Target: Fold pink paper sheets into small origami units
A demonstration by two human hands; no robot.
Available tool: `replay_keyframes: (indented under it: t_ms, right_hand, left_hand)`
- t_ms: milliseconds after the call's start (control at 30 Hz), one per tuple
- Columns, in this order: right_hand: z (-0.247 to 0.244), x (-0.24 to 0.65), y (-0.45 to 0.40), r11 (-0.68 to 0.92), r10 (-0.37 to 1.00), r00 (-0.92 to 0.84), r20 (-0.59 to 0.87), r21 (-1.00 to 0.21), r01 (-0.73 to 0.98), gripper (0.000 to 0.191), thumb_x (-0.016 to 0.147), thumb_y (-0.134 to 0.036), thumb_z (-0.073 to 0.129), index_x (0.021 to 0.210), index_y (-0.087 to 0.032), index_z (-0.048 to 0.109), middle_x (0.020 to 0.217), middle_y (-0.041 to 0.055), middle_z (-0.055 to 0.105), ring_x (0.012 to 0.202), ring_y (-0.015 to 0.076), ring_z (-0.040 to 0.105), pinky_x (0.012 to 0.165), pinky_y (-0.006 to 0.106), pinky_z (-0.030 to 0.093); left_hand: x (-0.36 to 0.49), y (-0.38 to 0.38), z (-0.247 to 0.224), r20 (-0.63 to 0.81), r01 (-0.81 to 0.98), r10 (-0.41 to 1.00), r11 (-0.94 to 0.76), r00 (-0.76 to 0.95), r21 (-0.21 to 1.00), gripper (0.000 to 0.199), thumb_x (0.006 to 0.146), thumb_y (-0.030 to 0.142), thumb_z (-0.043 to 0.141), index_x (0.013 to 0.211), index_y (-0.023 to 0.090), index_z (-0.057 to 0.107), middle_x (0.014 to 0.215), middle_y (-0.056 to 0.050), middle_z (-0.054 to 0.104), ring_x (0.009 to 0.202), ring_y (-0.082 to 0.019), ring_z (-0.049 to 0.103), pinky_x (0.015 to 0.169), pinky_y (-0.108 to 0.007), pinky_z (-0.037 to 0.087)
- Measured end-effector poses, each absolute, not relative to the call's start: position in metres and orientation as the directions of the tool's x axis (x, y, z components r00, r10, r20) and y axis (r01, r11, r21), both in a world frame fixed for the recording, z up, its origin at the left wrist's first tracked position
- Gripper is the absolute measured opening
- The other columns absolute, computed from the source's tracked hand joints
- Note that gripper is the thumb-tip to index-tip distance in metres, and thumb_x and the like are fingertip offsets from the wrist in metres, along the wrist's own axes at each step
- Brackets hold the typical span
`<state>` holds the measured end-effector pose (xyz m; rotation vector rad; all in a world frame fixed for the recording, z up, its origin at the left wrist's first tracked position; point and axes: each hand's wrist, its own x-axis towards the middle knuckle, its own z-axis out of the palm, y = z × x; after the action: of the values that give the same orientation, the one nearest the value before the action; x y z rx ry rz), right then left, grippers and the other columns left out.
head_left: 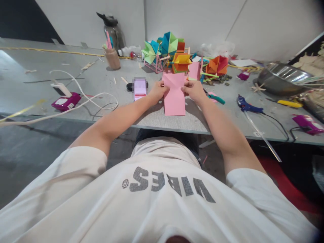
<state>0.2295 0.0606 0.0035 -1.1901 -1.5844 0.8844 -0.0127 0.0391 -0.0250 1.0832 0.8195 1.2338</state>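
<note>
two arms reach forward, left hand and right hand pinching pink paper.

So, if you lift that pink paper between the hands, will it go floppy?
The paper looks thin, so it's probably very light. It might bend easily near its far end, where creases show. The left hand and right hand hold opposite sides, so it could droop if one let go.
</note>
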Motion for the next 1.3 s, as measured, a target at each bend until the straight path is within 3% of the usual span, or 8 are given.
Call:
replay_keyframes:
  t_ms: [133, 300, 567, 767, 1000, 1167, 1233, 1300]
  right_hand:
    - [0.002, 0.230, 0.058, 0.277, 0.959, -0.141, 0.248, -0.925, 0.262, 0.039, 0.091, -0.022, 0.109, 0.090, -0.028, 0.070, 0.068, -0.0027, 0.065, 0.062, 0.0178, 0.059, 0.063, 0.036, 0.056]
    - [-0.001, 0.226, 0.058, 0.294, 0.949, -0.175, 0.262, -0.937, 0.190, 0.045, 0.078, -0.032, 0.113, 0.093, -0.030, 0.070, 0.073, -0.0025, 0.068, 0.066, 0.0204, 0.060, 0.061, 0.036, 0.055]
    - [0.001, 0.229, 0.058, 0.249, 0.957, -0.181, 0.226, -0.962, 0.115, 0.053, 0.075, -0.035, 0.111, 0.101, -0.032, 0.065, 0.076, -0.0050, 0.068, 0.064, 0.0180, 0.059, 0.062, 0.033, 0.057]
    - [0.011, 0.224, 0.049, 0.241, 0.961, -0.136, 0.243, -0.970, -0.028, 0.041, 0.076, -0.030, 0.100, 0.097, -0.031, 0.065, 0.083, -0.0045, 0.071, 0.070, 0.0187, 0.066, 0.066, 0.032, 0.059]
    - [0.014, 0.223, 0.045, 0.268, 0.947, -0.171, 0.270, -0.963, -0.036, 0.018, 0.072, -0.025, 0.085, 0.076, -0.028, 0.067, 0.081, 0.0017, 0.062, 0.073, 0.0218, 0.062, 0.070, 0.038, 0.062]
    - [0.018, 0.227, 0.043, 0.325, 0.937, -0.170, 0.305, -0.940, 0.104, 0.018, 0.077, -0.033, 0.086, 0.086, -0.030, 0.071, 0.088, 0.0035, 0.067, 0.083, 0.0259, 0.065, 0.079, 0.043, 0.068]
    - [0.017, 0.227, 0.045, 0.375, 0.923, -0.156, 0.352, -0.914, 0.155, 0.028, 0.076, -0.034, 0.091, 0.098, -0.031, 0.074, 0.097, 0.0034, 0.074, 0.091, 0.0268, 0.069, 0.084, 0.042, 0.069]
    - [0.015, 0.227, 0.049, 0.406, 0.912, -0.148, 0.384, -0.898, 0.171, 0.045, 0.074, -0.034, 0.098, 0.113, -0.034, 0.075, 0.104, 0.0022, 0.078, 0.098, 0.0274, 0.073, 0.088, 0.043, 0.070]
  left_hand:
    - [-0.010, 0.032, -0.016, 0.105, -0.200, 0.993, -0.092, 0.053, 0.975, 0.023, 0.096, 0.031, 0.098, 0.105, 0.031, 0.078, 0.098, -0.002, 0.088, 0.122, -0.030, 0.084, 0.108, -0.043, 0.063]
    - [-0.006, 0.023, -0.009, 0.188, -0.196, 0.981, -0.175, 0.054, 0.965, 0.011, 0.105, 0.039, 0.088, 0.102, 0.033, 0.079, 0.093, -0.005, 0.088, 0.145, -0.039, 0.075, 0.125, -0.054, 0.055]
    - [-0.003, 0.019, -0.006, 0.201, -0.264, 0.979, -0.184, 0.040, 0.947, 0.029, 0.091, 0.021, 0.094, 0.117, 0.026, 0.080, 0.117, -0.007, 0.091, 0.134, -0.035, 0.087, 0.118, -0.049, 0.067]
    - [-0.009, 0.028, -0.015, 0.262, -0.371, 0.955, -0.196, 0.136, 0.908, 0.035, 0.095, 0.051, 0.106, 0.119, 0.034, 0.087, 0.115, -0.005, 0.093, 0.144, -0.043, 0.084, 0.117, -0.058, 0.071]
    - [-0.018, 0.031, -0.014, 0.280, -0.344, 0.945, -0.210, 0.167, 0.915, 0.024, 0.096, 0.040, 0.093, 0.096, 0.028, 0.072, 0.086, -0.004, 0.065, 0.095, -0.027, 0.080, 0.078, -0.038, 0.068]
    - [-0.020, 0.023, -0.009, 0.207, -0.293, 0.963, -0.150, 0.172, 0.944, 0.024, 0.104, 0.048, 0.086, 0.105, 0.027, 0.074, 0.103, -0.008, 0.074, 0.098, -0.028, 0.078, 0.081, -0.039, 0.066]
    - [-0.018, 0.019, -0.008, 0.186, -0.240, 0.971, -0.146, 0.150, 0.960, 0.028, 0.095, 0.037, 0.096, 0.113, 0.029, 0.075, 0.112, -0.007, 0.078, 0.104, -0.029, 0.080, 0.088, -0.041, 0.068]
    - [-0.015, 0.017, -0.008, 0.190, -0.219, 0.977, -0.165, 0.096, 0.962, 0.054, 0.083, 0.018, 0.100, 0.129, 0.032, 0.075, 0.122, -0.005, 0.081, 0.119, -0.031, 0.083, 0.098, -0.042, 0.070]
